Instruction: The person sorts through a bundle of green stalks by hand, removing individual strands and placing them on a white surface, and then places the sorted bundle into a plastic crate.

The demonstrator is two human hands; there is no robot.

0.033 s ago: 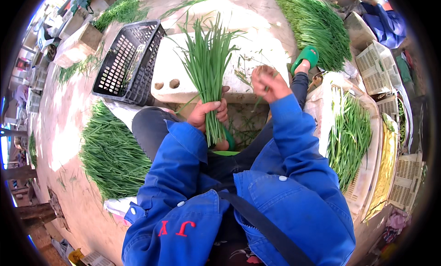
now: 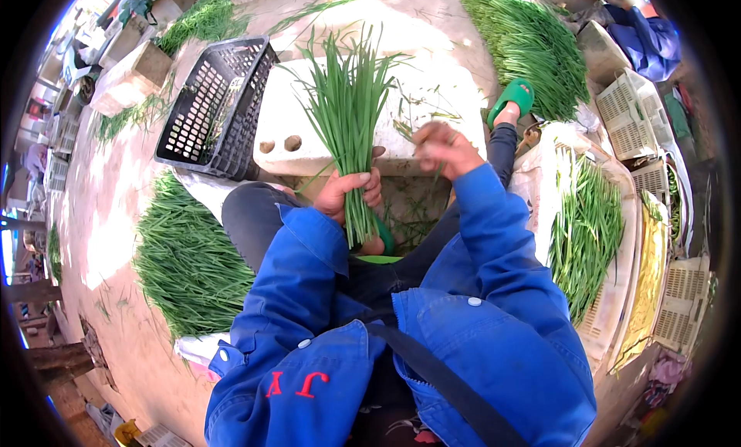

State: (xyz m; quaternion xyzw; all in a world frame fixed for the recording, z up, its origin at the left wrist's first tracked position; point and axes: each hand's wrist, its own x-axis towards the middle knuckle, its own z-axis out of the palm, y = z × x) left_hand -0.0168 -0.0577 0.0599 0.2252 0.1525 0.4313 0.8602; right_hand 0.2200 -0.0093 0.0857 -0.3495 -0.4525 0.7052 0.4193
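Green leaf bundle (image 2: 347, 111), gripped in the left hand (image 2: 337, 192); right hand (image 2: 449, 150) (blurred, I can't tell its grip) apparently mid-tidying; next move likely needs steady left hold.

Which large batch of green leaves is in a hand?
The bunch clasped low by the left hand, ends over the white block. The heap at left, heap at upper right and others lie unheld.
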